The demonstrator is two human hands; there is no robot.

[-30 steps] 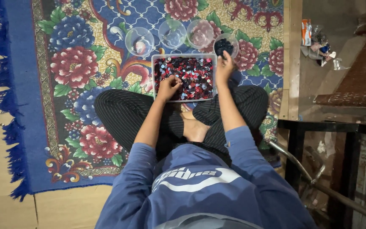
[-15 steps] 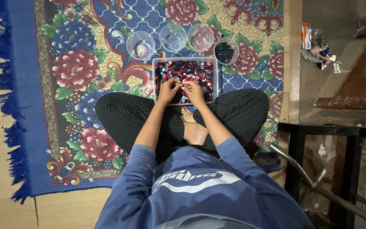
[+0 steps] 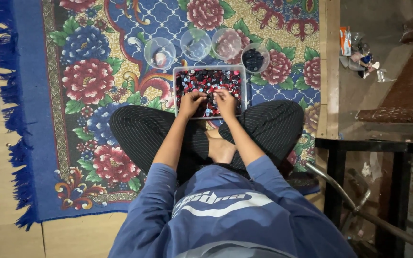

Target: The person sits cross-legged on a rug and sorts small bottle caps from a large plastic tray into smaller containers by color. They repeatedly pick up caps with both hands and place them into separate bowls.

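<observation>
Both hands now work in the tray of mixed buttons.

I note the tray (image 3: 210, 71) lies on the rug (image 3: 72, 71) before crossed legs. The right hand (image 3: 226, 101) has come back from the dark-filled cup (image 3: 254, 58) to join the left hand (image 3: 191, 101); both rest fingers-down among the buttons, whether pinching any I cannot tell. Three clear cups (image 3: 196, 44) stand just beyond.
</observation>
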